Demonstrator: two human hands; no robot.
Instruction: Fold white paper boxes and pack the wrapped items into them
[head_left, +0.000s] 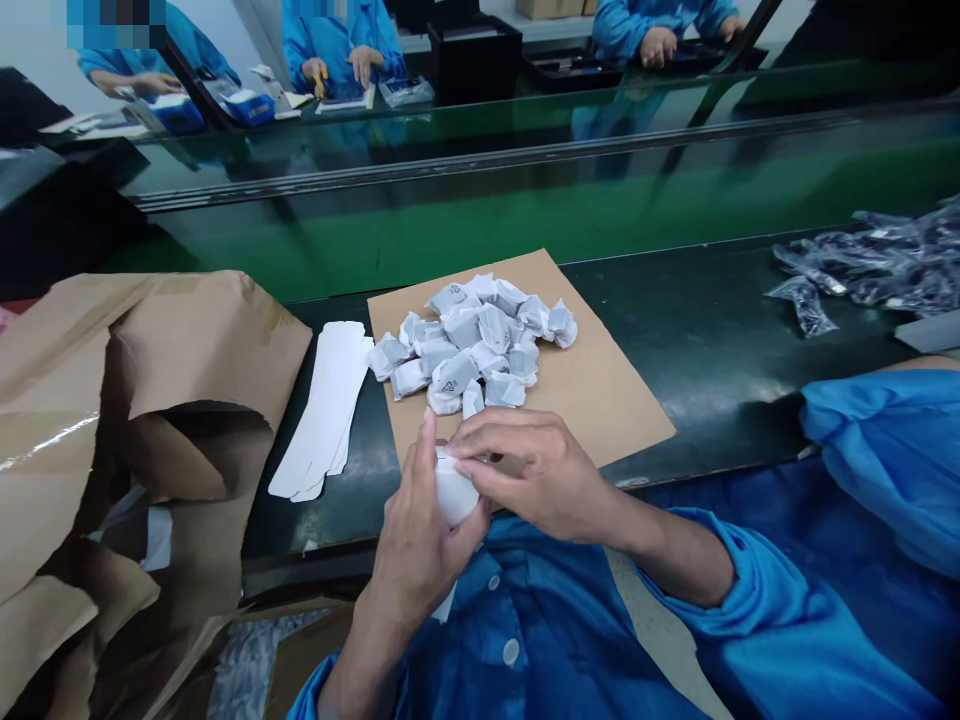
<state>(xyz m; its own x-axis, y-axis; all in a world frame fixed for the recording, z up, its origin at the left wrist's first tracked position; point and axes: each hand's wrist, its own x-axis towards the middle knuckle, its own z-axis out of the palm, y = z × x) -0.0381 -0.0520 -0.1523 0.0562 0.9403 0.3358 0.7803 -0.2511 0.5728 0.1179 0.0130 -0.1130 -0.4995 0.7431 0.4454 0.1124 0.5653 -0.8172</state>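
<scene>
A: From the head view, where is the white piece (454, 492)?
B: Between the two hands, in front of the blue shirt (540, 610). The left hand (420, 525) is half curled around it: fingers up along its left side, thumb at its lower right.
A: And the right hand (536, 470)?
B: It comes in from the right, thumb and index finger nearly together at the piece's upper edge. They seem to pinch it there, though the fingertips cover the exact contact.
A: Which hand is nearer, and how does the piece lie?
B: Both touch it; the left cradles more of it. The visible part runs up and away from the body, but the fingers hide too much to be sure of its long axis. A white end (445, 606) shows below the left hand; I can't tell whether it is joined on.
A: What's around them?
B: Just beyond the hands, a heap of wrapped packets (459, 335) on a cardboard sheet (600, 400). Left of that, flat white strips (324, 410), long axis pointing away from the body. Farther left, an open carton (206, 345).
</scene>
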